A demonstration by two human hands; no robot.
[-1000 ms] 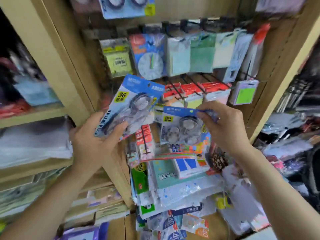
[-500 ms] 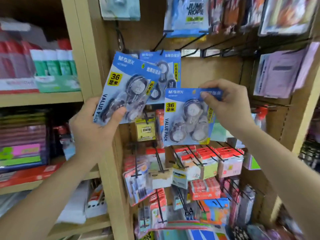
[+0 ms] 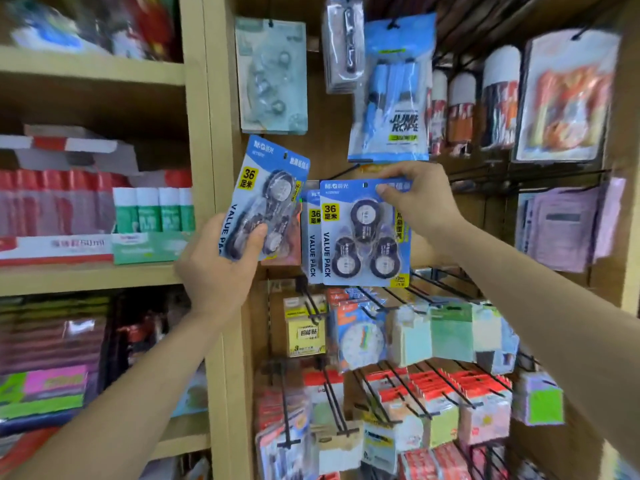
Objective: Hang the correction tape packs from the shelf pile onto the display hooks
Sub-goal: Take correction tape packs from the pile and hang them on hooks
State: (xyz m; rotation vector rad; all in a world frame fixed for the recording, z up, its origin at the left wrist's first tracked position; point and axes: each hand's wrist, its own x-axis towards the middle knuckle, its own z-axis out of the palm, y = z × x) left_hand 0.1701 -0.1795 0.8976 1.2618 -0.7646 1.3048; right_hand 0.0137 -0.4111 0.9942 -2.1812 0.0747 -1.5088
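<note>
The right hand [image 3: 419, 199] pinches the top right corner of a pack [image 3: 363, 237] between thumb and fingertips, holding it just in front of a hung pack [image 3: 313, 237]. Off to its left, the left hand [image 3: 218, 268] grips a second pack [image 3: 266, 202] by its lower end, thumb across the blister. These look light, stiff card with a clear bubble that could dent or slip, so I'd hold the bare card header beside the hang hole [image 3: 364, 185]. I can't make out the hook, only a dark wire [image 3: 341, 173] just left of the right hand's fingers.
</note>
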